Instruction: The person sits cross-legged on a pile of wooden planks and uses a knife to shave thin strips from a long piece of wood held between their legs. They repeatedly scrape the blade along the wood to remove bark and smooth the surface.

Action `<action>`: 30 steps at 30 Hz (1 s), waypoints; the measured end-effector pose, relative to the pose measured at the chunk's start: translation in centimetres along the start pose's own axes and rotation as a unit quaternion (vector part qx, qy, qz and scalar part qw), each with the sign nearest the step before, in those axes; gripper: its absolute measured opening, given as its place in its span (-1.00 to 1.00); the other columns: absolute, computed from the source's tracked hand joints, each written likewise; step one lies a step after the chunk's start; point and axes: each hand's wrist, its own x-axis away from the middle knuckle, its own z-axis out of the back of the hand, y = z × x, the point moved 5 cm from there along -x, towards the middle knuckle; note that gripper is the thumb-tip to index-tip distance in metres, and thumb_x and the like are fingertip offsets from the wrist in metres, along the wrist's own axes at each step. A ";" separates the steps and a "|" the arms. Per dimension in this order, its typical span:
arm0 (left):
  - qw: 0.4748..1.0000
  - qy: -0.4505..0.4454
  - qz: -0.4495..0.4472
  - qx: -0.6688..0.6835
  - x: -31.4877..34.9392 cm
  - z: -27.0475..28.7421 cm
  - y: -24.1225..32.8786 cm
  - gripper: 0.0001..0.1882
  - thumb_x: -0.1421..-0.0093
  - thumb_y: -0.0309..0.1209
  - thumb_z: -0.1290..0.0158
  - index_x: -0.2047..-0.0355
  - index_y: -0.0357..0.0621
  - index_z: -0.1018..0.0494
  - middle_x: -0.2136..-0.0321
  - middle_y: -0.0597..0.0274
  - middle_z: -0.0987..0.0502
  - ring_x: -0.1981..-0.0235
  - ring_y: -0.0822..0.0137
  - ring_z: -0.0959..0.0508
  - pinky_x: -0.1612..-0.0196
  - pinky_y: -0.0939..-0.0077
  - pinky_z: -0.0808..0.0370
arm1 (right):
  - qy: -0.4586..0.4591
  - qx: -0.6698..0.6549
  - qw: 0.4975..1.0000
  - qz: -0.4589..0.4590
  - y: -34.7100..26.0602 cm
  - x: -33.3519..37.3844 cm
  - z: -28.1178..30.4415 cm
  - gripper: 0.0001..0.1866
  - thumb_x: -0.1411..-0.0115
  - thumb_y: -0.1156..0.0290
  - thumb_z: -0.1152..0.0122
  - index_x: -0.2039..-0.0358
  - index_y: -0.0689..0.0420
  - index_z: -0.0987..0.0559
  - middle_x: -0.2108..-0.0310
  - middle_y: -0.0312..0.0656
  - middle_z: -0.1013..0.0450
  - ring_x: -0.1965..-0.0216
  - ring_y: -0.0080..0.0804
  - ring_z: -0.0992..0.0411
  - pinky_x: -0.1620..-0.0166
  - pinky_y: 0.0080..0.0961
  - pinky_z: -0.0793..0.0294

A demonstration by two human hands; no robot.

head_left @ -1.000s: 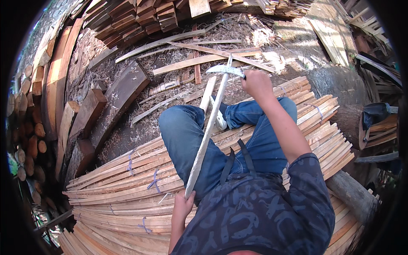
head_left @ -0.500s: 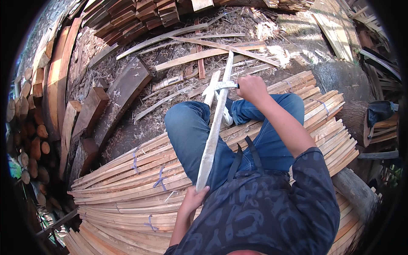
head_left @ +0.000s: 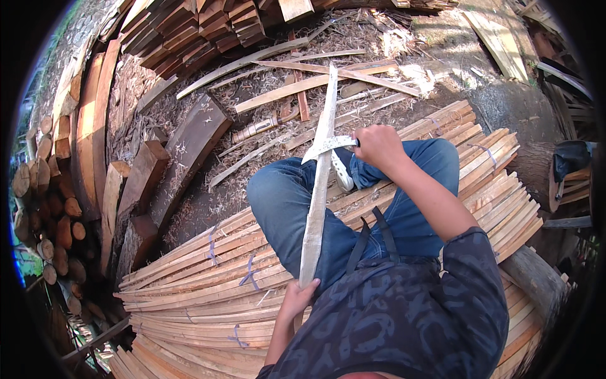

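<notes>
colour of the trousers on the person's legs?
Blue denim trousers, clearest in the head view.

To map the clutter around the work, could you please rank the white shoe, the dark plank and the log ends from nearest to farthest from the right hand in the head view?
From the right hand:
1. White shoe, just below-left of it.
2. Dark plank, on the ground to the left.
3. Log ends, stacked at the far left edge.

1. This is an outdoor woodworking yard on bare ground littered with wood shavings [head_left: 208, 208].
2. Bundles of thin split slats [head_left: 208, 284] tied with cord fill the foreground.
3. Cut logs [head_left: 60, 221] are stacked at the left, with thick planks [head_left: 189, 142] and stacked boards [head_left: 183, 25] beyond.
</notes>
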 end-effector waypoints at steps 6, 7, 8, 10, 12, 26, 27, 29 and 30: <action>1.000 -0.013 -0.004 0.004 -0.8 -0.2 -0.2 -0.60 -0.23 -0.23 -0.11 0.67 -0.18 -0.37 0.76 0.42 -0.31 0.76 0.57 -0.27 0.70 0.57 -0.21 | 0.051 -0.005 0.988 -0.147 3.8 -6.8 -1.4 -0.83 0.05 0.28 -0.24 0.48 0.08 -0.66 0.53 -0.03 -0.54 0.44 -0.11 -0.55 0.36 -0.26 -0.55; 1.000 -0.016 0.003 0.012 -0.8 -0.1 -0.4 -0.60 -0.23 -0.23 -0.11 0.67 -0.17 -0.36 0.76 0.42 -0.31 0.76 0.58 -0.26 0.70 0.57 -0.21 | 0.065 -0.015 0.991 -0.117 3.4 -6.9 -1.3 -0.81 0.04 0.26 -0.23 0.51 0.11 -0.64 0.54 -0.03 -0.54 0.45 -0.09 -0.55 0.35 -0.24 -0.56; 1.000 -0.011 -0.001 0.021 -0.7 0.0 -0.8 -0.59 -0.22 -0.22 -0.12 0.69 -0.14 -0.34 0.76 0.43 -0.29 0.76 0.58 -0.24 0.71 0.58 -0.19 | 0.075 -0.025 0.993 -0.084 2.0 -6.2 -0.7 -0.78 0.04 0.24 -0.23 0.53 0.14 -0.63 0.55 -0.03 -0.54 0.46 -0.07 -0.55 0.35 -0.22 -0.57; 0.999 -0.004 0.006 0.045 -0.8 0.3 -1.4 -0.59 -0.22 -0.21 -0.13 0.69 -0.14 -0.33 0.76 0.43 -0.29 0.76 0.58 -0.24 0.71 0.58 -0.19 | 0.060 -0.021 0.998 -0.011 -0.8 -4.5 0.4 -0.75 0.03 0.22 -0.22 0.55 0.17 -0.62 0.56 -0.03 -0.54 0.46 -0.05 -0.56 0.33 -0.20 -0.57; 0.998 -0.005 0.015 0.057 -0.7 0.4 -1.9 -0.59 -0.21 -0.21 -0.13 0.69 -0.13 -0.33 0.77 0.44 -0.28 0.76 0.58 -0.24 0.70 0.59 -0.19 | -0.002 0.002 0.998 0.065 -3.5 -2.4 0.1 -0.74 0.01 0.22 -0.20 0.54 0.17 -0.62 0.55 -0.02 -0.55 0.44 -0.04 -0.56 0.32 -0.19 -0.57; 0.988 -0.115 0.054 0.088 -2.3 1.3 -2.4 -0.61 -0.20 -0.15 -0.14 0.63 -0.11 -0.35 0.73 0.46 -0.28 0.73 0.58 -0.25 0.68 0.63 -0.19 | 0.061 -0.125 0.956 -0.257 10.0 1.3 -3.0 -0.69 -0.06 0.21 -0.20 0.41 0.24 -0.63 0.47 0.10 -0.53 0.34 0.11 -0.51 0.20 -0.10 -0.50; 0.990 -0.109 0.059 0.066 -2.2 1.1 -2.1 -0.61 -0.20 -0.16 -0.15 0.63 -0.11 -0.34 0.73 0.46 -0.28 0.73 0.59 -0.24 0.68 0.64 -0.18 | 0.083 -0.170 0.946 -0.264 8.6 2.1 -3.5 -0.69 -0.05 0.21 -0.21 0.42 0.23 -0.64 0.52 0.08 -0.52 0.37 0.10 -0.51 0.23 -0.09 -0.50; 0.993 -0.093 0.074 0.012 -1.9 1.6 -0.9 -0.60 -0.20 -0.16 -0.15 0.64 -0.10 -0.32 0.73 0.46 -0.28 0.74 0.59 -0.23 0.68 0.64 -0.18 | 0.072 -0.207 0.949 -0.228 5.3 2.3 -2.2 -0.70 -0.06 0.18 -0.22 0.44 0.19 -0.65 0.58 0.04 -0.51 0.43 0.03 -0.52 0.32 -0.13 -0.50; 0.986 -0.139 0.083 0.035 -2.2 1.9 -1.7 -0.60 -0.19 -0.16 -0.16 0.64 -0.09 -0.29 0.72 0.46 -0.26 0.73 0.60 -0.22 0.67 0.65 -0.17 | 0.068 -0.229 0.948 -0.211 3.5 2.5 -1.3 -0.70 -0.06 0.17 -0.22 0.45 0.17 -0.66 0.60 0.02 -0.51 0.46 0.00 -0.52 0.36 -0.15 -0.50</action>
